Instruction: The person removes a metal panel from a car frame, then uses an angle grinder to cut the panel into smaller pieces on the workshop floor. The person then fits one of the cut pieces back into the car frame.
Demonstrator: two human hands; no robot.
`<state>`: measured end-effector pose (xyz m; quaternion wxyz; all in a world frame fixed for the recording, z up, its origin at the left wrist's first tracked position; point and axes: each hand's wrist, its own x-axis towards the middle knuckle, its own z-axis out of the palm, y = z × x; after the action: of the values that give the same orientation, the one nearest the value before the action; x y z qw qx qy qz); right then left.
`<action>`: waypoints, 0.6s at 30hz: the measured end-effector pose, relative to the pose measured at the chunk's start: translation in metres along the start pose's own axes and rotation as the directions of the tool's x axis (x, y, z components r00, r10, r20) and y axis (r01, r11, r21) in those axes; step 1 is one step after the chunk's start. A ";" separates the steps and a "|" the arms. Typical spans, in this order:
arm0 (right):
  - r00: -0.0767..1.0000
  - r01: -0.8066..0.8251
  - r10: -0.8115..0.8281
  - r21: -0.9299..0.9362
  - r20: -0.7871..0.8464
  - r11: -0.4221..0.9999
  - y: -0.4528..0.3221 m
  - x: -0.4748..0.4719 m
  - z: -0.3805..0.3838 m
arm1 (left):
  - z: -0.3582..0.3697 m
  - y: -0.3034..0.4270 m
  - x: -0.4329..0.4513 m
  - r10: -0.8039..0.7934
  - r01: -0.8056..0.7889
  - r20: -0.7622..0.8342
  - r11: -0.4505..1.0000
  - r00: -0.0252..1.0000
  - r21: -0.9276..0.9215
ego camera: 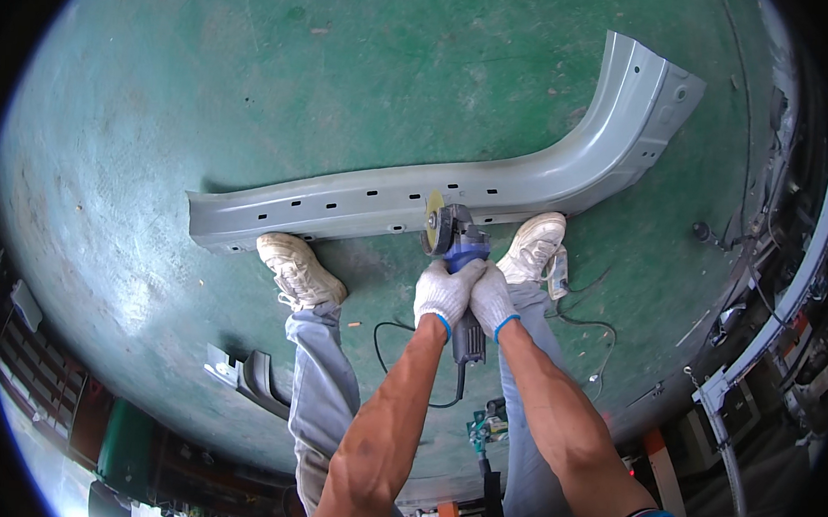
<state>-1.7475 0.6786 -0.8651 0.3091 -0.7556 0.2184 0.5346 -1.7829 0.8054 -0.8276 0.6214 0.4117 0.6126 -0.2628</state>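
My left hand (443, 293) and my right hand (493, 297), both in white knit work gloves with blue cuffs, are closed side by side around the blue and grey body of an angle grinder (470, 253). A thin yellowish disc (434, 206) stands on edge at the grinder's head, with a guard (445, 233) beside it. Beneath the disc lies a long grey sheet-metal car body panel (361, 195), with slots along it and a curved end at the right. Whether the disc touches the panel, or spins, I cannot tell.
My left shoe (299, 269) and right shoe (536, 244) are at the panel's near edge on the green floor (367, 99). A power cord (460, 386) loops behind the grinder. Metal offcuts (247, 376), a green tool (483, 430) and a metal frame (773, 316) lie around.
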 end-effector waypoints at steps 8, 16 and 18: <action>1.000 0.019 -0.019 -0.023 -0.022 1.000 -0.014 -0.010 0.006 | -0.003 -0.005 0.006 -0.015 0.015 0.028 1.000 0.999 -0.026; 0.998 -0.050 0.048 -0.088 -0.031 0.995 -0.023 -0.013 0.004 | -0.002 -0.008 0.009 -0.060 0.064 0.066 0.996 0.996 -0.062; 0.999 0.032 -0.033 -0.093 -0.002 0.995 -0.024 -0.014 0.006 | -0.003 -0.009 0.010 -0.058 0.062 0.070 0.997 0.996 -0.054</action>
<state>-1.7409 0.7000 -0.8476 0.2816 -0.7738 0.1814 0.5376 -1.7913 0.8049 -0.8390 0.6451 0.3662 0.6103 -0.2781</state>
